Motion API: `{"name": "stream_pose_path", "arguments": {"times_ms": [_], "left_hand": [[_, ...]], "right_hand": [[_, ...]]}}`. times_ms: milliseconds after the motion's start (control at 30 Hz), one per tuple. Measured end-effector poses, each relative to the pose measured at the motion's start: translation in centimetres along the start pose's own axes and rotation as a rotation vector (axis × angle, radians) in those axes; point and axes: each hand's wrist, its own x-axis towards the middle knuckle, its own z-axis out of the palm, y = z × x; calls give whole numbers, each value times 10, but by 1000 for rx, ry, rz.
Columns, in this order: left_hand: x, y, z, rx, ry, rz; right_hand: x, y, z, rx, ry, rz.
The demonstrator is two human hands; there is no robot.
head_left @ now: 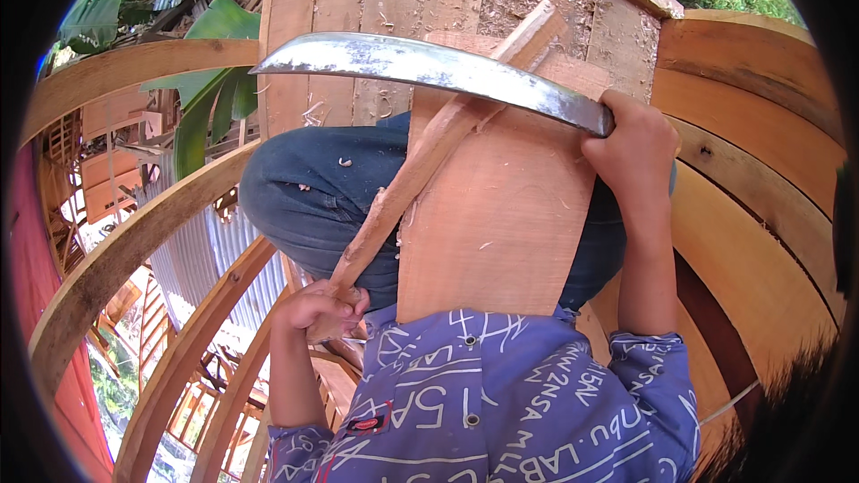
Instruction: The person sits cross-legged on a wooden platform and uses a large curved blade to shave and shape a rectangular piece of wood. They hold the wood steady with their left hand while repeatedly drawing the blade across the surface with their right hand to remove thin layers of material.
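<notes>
My right hand (633, 136) is closed around the handle end of a machete (376, 57), whose long, slightly curved blade points left. The handle itself is mostly hidden in my fist. Below the blade runs a roughly hewn wooden stick (413, 172), slanting from the lower left to the upper right. My left hand (324, 309) grips the stick's lower end. The blade crosses over the stick near its far end; whether they touch I cannot tell. Under the stick a wide flat board (501, 224) lies across my lap, between my bent knees.
Planks (380, 0) with scattered shavings extend in front of me. Curved wooden ribs (134, 237) rise at the left, with corrugated metal sheets (183, 259) beyond and below. Curved side planking (743, 224) closes in on the right. A large green leaf (219, 27) hangs at the upper left.
</notes>
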Motion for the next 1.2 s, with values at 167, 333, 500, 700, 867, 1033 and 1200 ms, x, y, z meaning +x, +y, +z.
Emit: {"name": "stream_pose_path", "arguments": {"times_ms": [167, 333, 500, 700, 867, 1033, 1200], "left_hand": [[2, 6, -5, -26, -25, -52], [3, 6, -3, 4, -28, -56], [5, 7, -6, -2, -53, -54], [7, 3, -11, -19, -79, -70], [6, 1, -11, -10, -77, -47], [9, 4, -13, 54, -106, -36], [9, 7, -12, 61, -96, -60]], "right_hand": [[-7, 9, 1, -5, 21, 34], [-6, 10, 1, -68, 51, 11], [-4, 7, -4, -76, 26, 4], [-13, -20, 0, -23, -25, -61], [-12, -30, 0, 17, 38, -174], [2, 13, -12, -147, 59, 173], [-9, 12, 3, -91, 53, 90]]}}
